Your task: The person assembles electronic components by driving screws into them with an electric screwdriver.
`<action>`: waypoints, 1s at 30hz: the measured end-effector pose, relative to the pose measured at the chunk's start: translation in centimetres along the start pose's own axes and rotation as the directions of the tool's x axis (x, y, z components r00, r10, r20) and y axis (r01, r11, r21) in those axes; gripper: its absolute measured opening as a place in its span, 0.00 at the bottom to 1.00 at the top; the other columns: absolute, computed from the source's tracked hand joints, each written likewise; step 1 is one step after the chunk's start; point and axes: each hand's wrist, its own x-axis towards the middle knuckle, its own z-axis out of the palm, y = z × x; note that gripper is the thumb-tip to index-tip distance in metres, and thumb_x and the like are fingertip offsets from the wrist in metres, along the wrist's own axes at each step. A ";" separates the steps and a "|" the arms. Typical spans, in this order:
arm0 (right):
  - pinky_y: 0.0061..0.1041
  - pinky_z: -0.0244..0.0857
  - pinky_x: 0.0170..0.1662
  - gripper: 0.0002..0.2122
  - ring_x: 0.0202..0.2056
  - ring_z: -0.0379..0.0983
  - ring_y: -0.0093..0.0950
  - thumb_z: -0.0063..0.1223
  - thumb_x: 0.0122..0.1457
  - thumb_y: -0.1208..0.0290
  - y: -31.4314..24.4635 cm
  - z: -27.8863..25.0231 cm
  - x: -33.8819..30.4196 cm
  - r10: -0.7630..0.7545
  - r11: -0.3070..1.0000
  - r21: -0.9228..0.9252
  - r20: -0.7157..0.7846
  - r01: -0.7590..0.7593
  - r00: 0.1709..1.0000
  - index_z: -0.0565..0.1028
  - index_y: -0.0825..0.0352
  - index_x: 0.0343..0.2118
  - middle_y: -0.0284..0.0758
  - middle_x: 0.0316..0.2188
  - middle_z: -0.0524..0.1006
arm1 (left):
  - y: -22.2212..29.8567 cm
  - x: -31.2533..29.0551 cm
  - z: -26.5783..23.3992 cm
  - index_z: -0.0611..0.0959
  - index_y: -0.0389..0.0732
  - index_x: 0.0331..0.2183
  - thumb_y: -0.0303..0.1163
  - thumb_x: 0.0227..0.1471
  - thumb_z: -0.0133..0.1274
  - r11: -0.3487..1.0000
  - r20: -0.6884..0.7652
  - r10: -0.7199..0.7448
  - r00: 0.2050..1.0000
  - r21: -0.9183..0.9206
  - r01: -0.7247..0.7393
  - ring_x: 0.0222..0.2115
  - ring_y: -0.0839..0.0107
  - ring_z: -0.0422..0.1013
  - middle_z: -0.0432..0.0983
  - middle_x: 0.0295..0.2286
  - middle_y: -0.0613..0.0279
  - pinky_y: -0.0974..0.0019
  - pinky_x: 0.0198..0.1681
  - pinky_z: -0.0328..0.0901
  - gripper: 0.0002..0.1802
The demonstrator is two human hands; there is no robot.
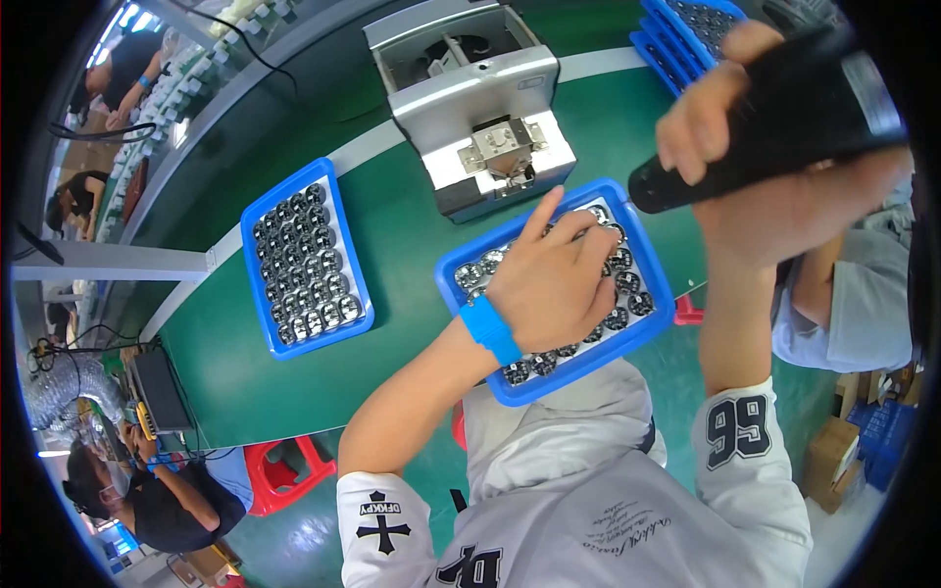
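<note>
Now my left hand (554, 279) lies flat with spread fingers on the small round metal parts (627, 284) in the blue plastic tray (569, 367) just before my body; the forefinger points up and away from me. This tray is my landmark. It is rectangular, with a raised smooth rim, and the shiny dark parts sit in rows inside it. My right hand (730, 127) is above its right corner, closed around a black tool (774, 118) with a matte, thick, round body; a pale label is on the tool's upper end. Left of the tray, well apart, a second blue tray (270, 338) of the same shape is full of the same parts. Behind the tray stands a grey metal machine (470, 108), box-shaped. Both trays lie on the green table (412, 245). More blue trays (686, 34) are stacked far behind, to the right.
</note>
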 end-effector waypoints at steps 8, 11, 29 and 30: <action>0.28 0.63 0.24 0.57 0.17 0.66 0.29 0.25 0.44 0.09 1.0 -1.9 -3.9 0.139 0.990 0.052 -0.148 -0.132 0.979 0.68 0.70 0.50 0.35 0.18 0.71 | -0.1 0.3 -0.4 0.71 0.31 0.47 0.27 0.47 0.53 0.984 0.067 -0.091 0.994 -0.148 0.100 0.52 0.55 0.71 0.76 0.43 0.51 0.38 0.70 0.47 0.24; 0.26 0.64 0.23 0.59 0.17 0.67 0.28 0.22 0.42 0.08 2.3 -0.8 -4.0 0.203 0.976 -0.034 -0.233 -0.217 0.951 0.67 0.72 0.48 0.36 0.17 0.72 | -0.2 0.3 -0.4 0.71 0.31 0.47 0.26 0.47 0.53 0.984 0.087 -0.101 0.991 -0.136 0.112 0.53 0.53 0.71 0.75 0.44 0.50 0.38 0.70 0.48 0.23; 0.20 0.64 0.21 0.60 0.17 0.70 0.23 0.21 0.38 0.07 4.1 0.2 -3.8 0.224 0.912 -0.264 -0.322 -0.314 0.920 0.70 0.72 0.44 0.36 0.15 0.74 | -0.2 0.3 -0.1 0.69 0.30 0.44 0.25 0.46 0.54 0.991 0.045 -0.079 0.996 -0.100 0.083 0.49 0.53 0.72 0.75 0.41 0.51 0.38 0.68 0.51 0.22; 0.20 0.64 0.21 0.60 0.17 0.70 0.23 0.22 0.37 0.07 4.0 0.2 -4.0 0.243 0.914 -0.242 -0.316 -0.326 0.917 0.70 0.71 0.44 0.36 0.15 0.74 | -0.2 0.4 -0.2 0.69 0.30 0.44 0.25 0.46 0.54 0.992 0.051 -0.075 0.996 -0.102 0.080 0.49 0.52 0.72 0.75 0.41 0.51 0.38 0.68 0.51 0.22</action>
